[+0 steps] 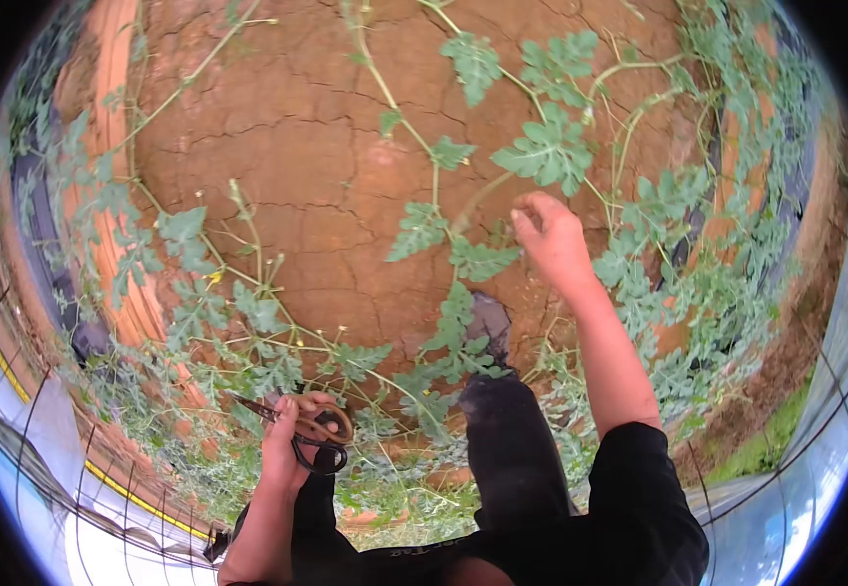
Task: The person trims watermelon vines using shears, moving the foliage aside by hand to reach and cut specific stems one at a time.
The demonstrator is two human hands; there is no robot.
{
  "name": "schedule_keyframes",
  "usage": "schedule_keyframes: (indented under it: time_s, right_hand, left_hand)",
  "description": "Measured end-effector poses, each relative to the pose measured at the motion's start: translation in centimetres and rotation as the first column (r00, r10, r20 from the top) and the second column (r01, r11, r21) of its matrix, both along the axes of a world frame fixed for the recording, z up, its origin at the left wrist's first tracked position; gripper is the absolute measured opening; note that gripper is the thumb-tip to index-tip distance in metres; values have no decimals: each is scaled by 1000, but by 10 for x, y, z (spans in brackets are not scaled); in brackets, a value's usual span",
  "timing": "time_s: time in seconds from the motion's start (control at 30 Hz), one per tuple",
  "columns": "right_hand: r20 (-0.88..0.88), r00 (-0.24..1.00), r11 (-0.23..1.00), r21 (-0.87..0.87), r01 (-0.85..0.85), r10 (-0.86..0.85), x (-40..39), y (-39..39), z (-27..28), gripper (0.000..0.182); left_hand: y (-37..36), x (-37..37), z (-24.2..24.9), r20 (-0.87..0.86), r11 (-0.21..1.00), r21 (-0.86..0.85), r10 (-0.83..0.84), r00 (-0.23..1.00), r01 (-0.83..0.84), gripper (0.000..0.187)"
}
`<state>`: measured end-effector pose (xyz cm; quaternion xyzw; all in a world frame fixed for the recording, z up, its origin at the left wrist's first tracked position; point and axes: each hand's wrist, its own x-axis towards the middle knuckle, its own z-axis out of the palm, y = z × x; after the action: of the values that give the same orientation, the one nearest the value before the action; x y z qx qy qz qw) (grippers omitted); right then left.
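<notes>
My left hand (292, 444) grips a pair of scissors (309, 430) with orange and black handles, blades pointing left over the low leaves. My right hand (551, 239) reaches forward and pinches a thin vine stem (477, 203) that runs up across the cracked red soil (297, 146). Lobed green vine leaves (546, 146) spread around that hand. My dark trouser leg (512, 449) stands among the vines below it.
Vines with small yellow flowers (214, 278) trail over the soil bed. Black plastic sheeting (38, 215) lines the left side, and more (712, 156) shows at the right. Wire mesh (14, 439) and pale covering curve along the lower left edge. Grass (765, 444) grows at lower right.
</notes>
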<state>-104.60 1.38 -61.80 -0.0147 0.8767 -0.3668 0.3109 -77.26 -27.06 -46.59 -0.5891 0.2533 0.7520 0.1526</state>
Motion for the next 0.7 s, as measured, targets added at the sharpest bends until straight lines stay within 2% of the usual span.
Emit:
schedule_keyframes:
  time_s: [0.03,0.1,0.17,0.23,0.27,0.33,0.37,0.43,0.5,0.57,0.63,0.7]
  right_hand:
    - [-5,1000,1000,-9,-8,8,-7,-10,-5,23]
    - [-122,992,998,57,-26,33,-29,-27,-20,24]
    - [-102,995,998,55,-3,8,-55,-43,-35,30]
    - [-245,964,973,225,-47,103,-70,-56,-54,31]
    - [-270,955,974,220,-62,122,-72,-56,-70,31]
    - [-419,813,889,390,-242,405,-80,-49,-103,30]
    - [-446,795,890,385,-244,411,-86,-52,-102,30]
    - [-361,816,860,421,-289,451,-88,-55,-98,27]
    - [-358,787,833,445,-329,502,-91,-56,-99,27]
    - [-358,756,807,465,-365,549,-90,-66,-91,26]
    - [-147,928,898,343,-276,341,-96,-82,-79,22]
    - [-157,928,910,306,-280,338,-99,-104,-77,22]
  left_hand:
    - [-5,-3,3,-10,999,-37,33,999,-33,26]
    - [-18,7,2,-44,997,-48,65,997,-67,26]
    - [-32,8,3,-46,992,-108,60,997,-65,26]
    - [-47,11,6,-93,991,-107,71,993,-81,26]
    - [-52,14,7,-83,986,-133,94,992,-105,26]
    - [-63,9,12,-97,976,-166,128,987,-143,25]
    - [-68,3,16,-126,971,-174,141,982,-162,25]
    - [-78,-4,27,-174,958,-225,139,975,-177,25]
    - [-93,-8,40,-160,954,-247,134,978,-171,25]
    - [-100,-19,56,-310,935,-282,122,943,-214,26]
    - [-109,-27,74,-394,926,-314,76,916,-212,28]
    - [-112,-30,87,-518,867,-380,90,851,-323,28]
